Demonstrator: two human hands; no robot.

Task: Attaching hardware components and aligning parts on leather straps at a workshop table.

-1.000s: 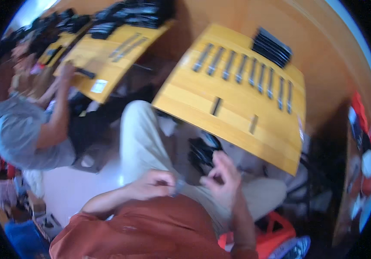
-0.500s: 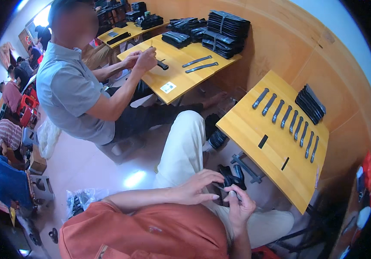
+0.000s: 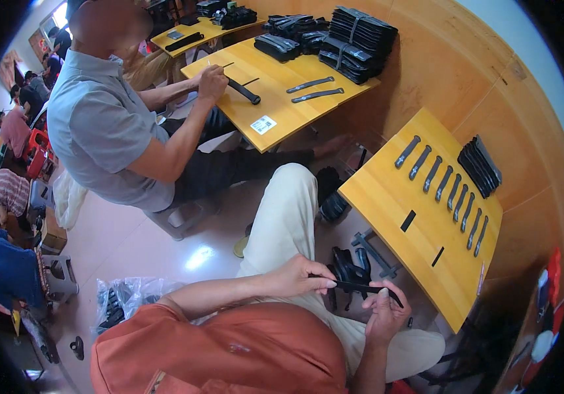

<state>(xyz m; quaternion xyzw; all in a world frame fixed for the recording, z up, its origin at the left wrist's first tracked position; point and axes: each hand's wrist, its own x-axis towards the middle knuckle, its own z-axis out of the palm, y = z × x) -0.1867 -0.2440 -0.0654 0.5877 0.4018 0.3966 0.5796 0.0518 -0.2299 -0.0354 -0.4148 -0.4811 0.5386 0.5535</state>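
A thin black strap point(image 3: 355, 287) stretches between my hands, above my lap. My left hand point(image 3: 305, 276) pinches its left end between thumb and fingers. At the other end, my right hand point(image 3: 387, 314) holds it between thumb and fingers, and the tip sticks out past them. Several dark flat straps with rounded ends point(image 3: 439, 178) lie in a slanting row on the yellow table point(image 3: 387, 190) to the right. Nearer me on that tabletop are two short black strips or slots point(image 3: 408, 220); I cannot tell which.
A bundle of black pieces point(image 3: 480, 165) stands at the table's far edge. Black items point(image 3: 346, 266) hang or lie below my hands. Left of me, a co-worker point(image 3: 108, 131) handles a black strap point(image 3: 242, 90) at another yellow table point(image 3: 282, 125). A plastic bag point(image 3: 124, 299) lies on the floor.
My hands have moved apart, and the black strap now shows drawn out between them. The co-worker's hands have shifted left, and the whole view has tilted a little.
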